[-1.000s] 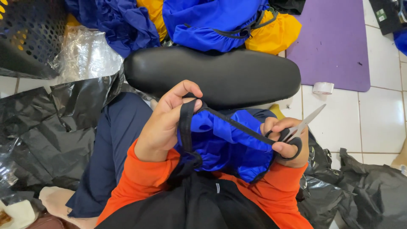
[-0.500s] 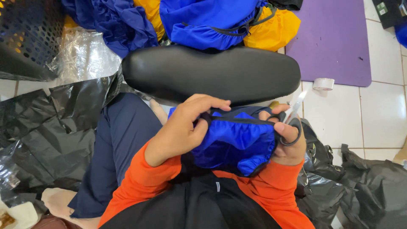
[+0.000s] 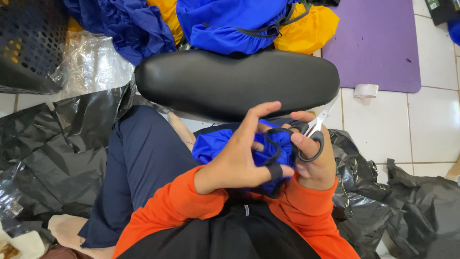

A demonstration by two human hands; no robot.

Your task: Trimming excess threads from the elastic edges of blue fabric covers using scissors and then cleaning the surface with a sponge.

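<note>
Item: blue cloth (image 3: pixel 215 144), bunched, thin and glossy, with a black strap (image 3: pixel 274 144) running along its gathered edge. Location: in the person's lap, near centre, just this side of a black pad (image 3: pixel 235 81).

Left hand (image 3: pixel 239 163): grip closed on the cloth and strap, the strap looped flat over one finger; the other fingers spread upward.

Right hand (image 3: pixel 314 163): grip closed on scissors (image 3: pixel 314 139), fingers through the black loop handle, pale metal blades pointing far and right, away from the cloth. Whether the blades stand apart cannot be told.

Step in hand, by judgement: gathering and turning the cloth to bring the strap edge up; trimming looks not yet begun. A next move would call for the strap held taut and the blade tips swung back toward the cloth, clear of the left fingers.

Surroundings:
- Pad: long, oval, smooth, faint sheen.
- Black plastic sheets (image 3: pixel 57 158): crumpled, shiny, left and right on the floor.
- Heap of blue and yellow cloth (image 3: pixel 254 24): far side, beyond the pad.
- Purple mat (image 3: pixel 378 48): flat, matte, far right.
- Tape roll (image 3: pixel 366 90): pale, on white floor tiles.
- Black basket (image 3: pixel 28 43): perforated, far left.
- Clear plastic wrap (image 3: pixel 91 62): wrinkled, beside the basket.
</note>
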